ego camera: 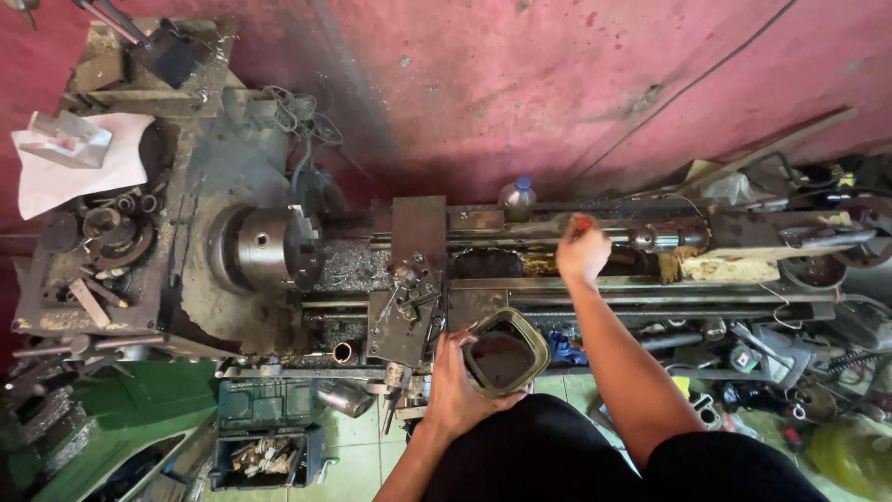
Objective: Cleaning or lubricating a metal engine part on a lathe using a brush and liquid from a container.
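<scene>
Grimy steel made up most of what lay below you: the lathe point(279, 279) ran across the whole view, its chuck point(265, 246) at the left and the tailstock end point(743, 246) at the right, with metal shavings point(348, 270) heaped on the bed beside the carriage point(413, 279). Behind it stood a stained red wall point(520, 84), and below it a green and pale tiled floor point(362, 446) crowded with an open toolbox point(265, 455) and loose parts. A small plastic bottle point(517, 193) stood on the far side of the bed. Your left hand point(451, 390) gripped the rim of a squarish tin point(505, 355) of dark liquid, held level just in front of the carriage. Your right hand point(583, 251) was clenched round a thin red-handled tool point(581, 225), probably a brush, over the bed ways. Judging by that, you did well to keep the tin upright and close, so drips fell on the machine and not on your lap
</scene>
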